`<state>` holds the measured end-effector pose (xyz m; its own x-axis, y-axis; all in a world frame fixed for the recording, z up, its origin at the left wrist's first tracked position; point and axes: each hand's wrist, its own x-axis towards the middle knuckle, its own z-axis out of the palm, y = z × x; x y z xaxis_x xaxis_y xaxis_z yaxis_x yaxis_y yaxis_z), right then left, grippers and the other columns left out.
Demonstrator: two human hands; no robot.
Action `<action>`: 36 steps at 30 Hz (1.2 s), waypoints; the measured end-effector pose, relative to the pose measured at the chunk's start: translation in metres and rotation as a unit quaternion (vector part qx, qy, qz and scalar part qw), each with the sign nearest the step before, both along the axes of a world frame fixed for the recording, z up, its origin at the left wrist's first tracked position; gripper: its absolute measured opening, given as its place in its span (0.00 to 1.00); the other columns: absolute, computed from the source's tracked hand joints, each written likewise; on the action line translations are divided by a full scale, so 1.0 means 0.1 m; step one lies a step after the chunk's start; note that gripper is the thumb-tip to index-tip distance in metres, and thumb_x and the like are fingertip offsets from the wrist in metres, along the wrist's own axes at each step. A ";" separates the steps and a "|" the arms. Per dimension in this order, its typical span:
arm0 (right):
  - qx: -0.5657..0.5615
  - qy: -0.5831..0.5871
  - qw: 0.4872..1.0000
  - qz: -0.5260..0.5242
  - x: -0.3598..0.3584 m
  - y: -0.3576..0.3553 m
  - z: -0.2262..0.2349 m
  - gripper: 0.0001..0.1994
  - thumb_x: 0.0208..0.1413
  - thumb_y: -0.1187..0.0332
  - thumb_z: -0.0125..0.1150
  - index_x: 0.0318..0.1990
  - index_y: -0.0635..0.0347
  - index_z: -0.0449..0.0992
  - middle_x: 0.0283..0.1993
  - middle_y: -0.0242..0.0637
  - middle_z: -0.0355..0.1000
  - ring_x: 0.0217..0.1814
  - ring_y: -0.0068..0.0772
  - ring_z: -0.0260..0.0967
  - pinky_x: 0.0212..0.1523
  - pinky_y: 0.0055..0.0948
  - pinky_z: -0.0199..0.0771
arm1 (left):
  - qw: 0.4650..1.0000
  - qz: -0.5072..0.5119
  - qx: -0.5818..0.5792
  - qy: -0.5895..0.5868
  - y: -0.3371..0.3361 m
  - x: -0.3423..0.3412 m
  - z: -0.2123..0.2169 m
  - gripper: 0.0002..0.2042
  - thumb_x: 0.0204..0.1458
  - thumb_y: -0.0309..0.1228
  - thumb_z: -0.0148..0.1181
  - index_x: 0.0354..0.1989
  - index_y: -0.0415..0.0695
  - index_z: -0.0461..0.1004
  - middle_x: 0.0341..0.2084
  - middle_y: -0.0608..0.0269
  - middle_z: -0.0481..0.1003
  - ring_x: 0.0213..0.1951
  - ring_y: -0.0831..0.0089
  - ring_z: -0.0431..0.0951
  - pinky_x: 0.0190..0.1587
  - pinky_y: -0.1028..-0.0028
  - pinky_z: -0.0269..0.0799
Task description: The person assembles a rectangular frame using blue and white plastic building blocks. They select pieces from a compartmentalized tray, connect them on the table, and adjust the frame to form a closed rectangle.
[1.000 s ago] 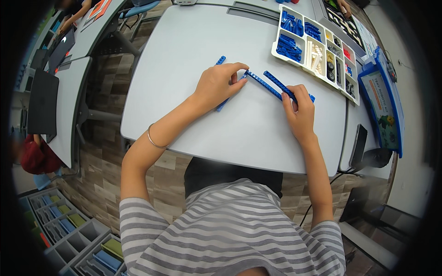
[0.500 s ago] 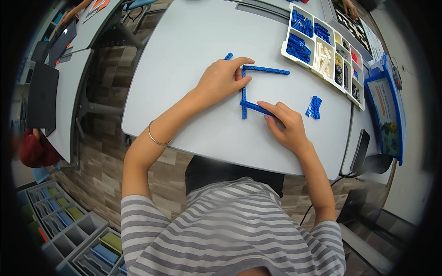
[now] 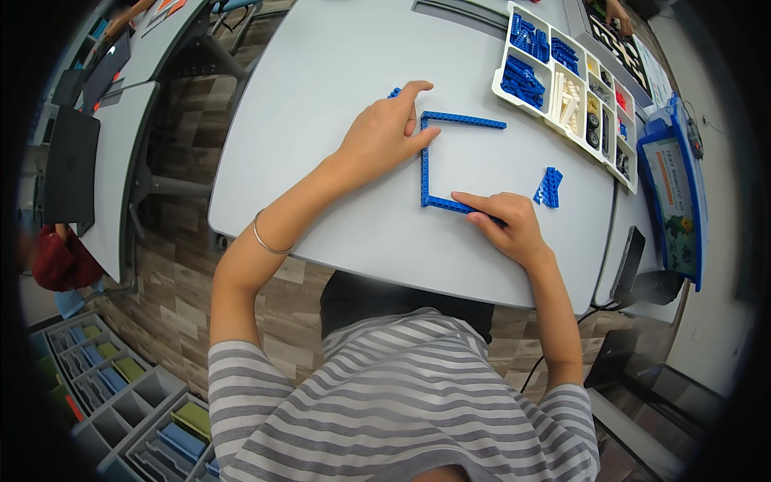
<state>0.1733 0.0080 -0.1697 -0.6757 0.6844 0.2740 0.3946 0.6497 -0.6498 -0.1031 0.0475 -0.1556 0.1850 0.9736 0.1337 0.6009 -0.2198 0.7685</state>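
Observation:
Three long blue studded building beams form a squared C shape on the table. The side beam [image 3: 425, 167] runs away from me, and the far beam [image 3: 467, 120] points right from its far end. A near beam [image 3: 446, 204] meets its near end at a corner. My right hand [image 3: 516, 227] pinches the near beam's right part between thumb and fingers, hiding its end. My left hand [image 3: 384, 135] is open, index finger and thumb spread, the thumb tip by the side beam's upper part. Another blue piece [image 3: 394, 93] peeks out behind the left hand.
Short blue pieces [image 3: 548, 187] lie to the right on the white table [image 3: 321, 88]. At the far right stands a white sorting tray [image 3: 548, 120] of blue, white and small parts, with a blue bin [image 3: 675, 197] beyond it. Another person's hand [image 3: 618, 16] shows at the top right.
My right hand has brought the near beam toward me, from crossing the side beam to its near end. The left hand's index finger has lifted away from the beams' far corner.

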 end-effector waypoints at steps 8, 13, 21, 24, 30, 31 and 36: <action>0.073 -0.044 0.996 0.015 0.00 -0.01 0.01 0.20 0.56 0.66 0.72 0.57 0.47 0.85 0.20 0.33 0.66 0.22 0.34 0.64 0.30 0.34 0.66 | 0.930 -0.145 -0.336 0.047 -0.06 -0.17 0.39 0.16 0.60 0.42 0.67 0.31 0.40 0.77 0.18 0.66 0.76 0.17 0.79 0.69 0.23 0.76 0.65; 0.056 -0.038 0.998 0.005 -0.03 -0.01 -0.01 0.19 0.55 0.66 0.72 0.56 0.47 0.85 0.20 0.33 0.65 0.22 0.34 0.63 0.29 0.35 0.65 | 0.902 -0.189 -0.384 0.060 -0.08 -0.13 0.46 0.20 0.60 0.45 0.65 0.26 0.40 0.80 0.17 0.65 0.79 0.16 0.80 0.70 0.21 0.77 0.65; 0.060 -0.051 0.997 0.005 -0.04 0.00 0.03 0.19 0.55 0.68 0.72 0.55 0.46 0.86 0.19 0.33 0.65 0.22 0.33 0.64 0.29 0.35 0.65 | 0.895 -0.213 -0.388 0.052 -0.06 -0.10 0.37 0.18 0.56 0.43 0.69 0.23 0.41 0.81 0.15 0.67 0.78 0.17 0.81 0.69 0.21 0.76 0.61; 0.061 -0.060 0.996 0.013 -0.04 0.02 0.05 0.18 0.55 0.68 0.72 0.55 0.46 0.86 0.19 0.33 0.65 0.22 0.33 0.64 0.29 0.35 0.66 | 0.899 -0.212 -0.381 0.047 -0.06 -0.08 0.35 0.18 0.54 0.42 0.71 0.20 0.41 0.80 0.15 0.68 0.77 0.18 0.81 0.68 0.22 0.76 0.60; 0.078 -0.059 0.994 0.040 -0.04 0.13 0.06 0.17 0.55 0.68 0.73 0.53 0.45 0.87 0.19 0.31 0.66 0.22 0.33 0.65 0.29 0.35 0.66 | 0.908 -0.213 -0.355 0.059 -0.05 -0.07 0.27 0.22 0.52 0.48 0.75 0.20 0.42 0.80 0.12 0.66 0.76 0.14 0.81 0.66 0.20 0.75 0.58; 0.084 -0.066 0.993 0.046 -0.03 0.16 0.06 0.17 0.54 0.68 0.73 0.53 0.45 0.87 0.19 0.31 0.67 0.22 0.33 0.66 0.29 0.35 0.66 | 0.909 -0.215 -0.354 0.057 -0.05 -0.07 0.25 0.22 0.52 0.48 0.75 0.20 0.42 0.80 0.12 0.66 0.76 0.15 0.81 0.66 0.20 0.75 0.59; 0.102 -0.068 0.990 0.072 -0.03 0.27 0.04 0.17 0.53 0.68 0.74 0.51 0.45 0.87 0.20 0.30 0.69 0.23 0.33 0.68 0.29 0.34 0.66 | 0.919 -0.215 -0.326 0.051 -0.06 -0.06 0.20 0.21 0.53 0.48 0.75 0.22 0.42 0.80 0.12 0.67 0.75 0.16 0.81 0.67 0.21 0.74 0.59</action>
<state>0.1702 0.0346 -0.1659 -0.8017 0.5190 0.2964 0.3635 0.8170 -0.4476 -0.1089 0.0412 -0.1355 0.5508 0.6741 -0.4921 0.6423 0.0342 0.7657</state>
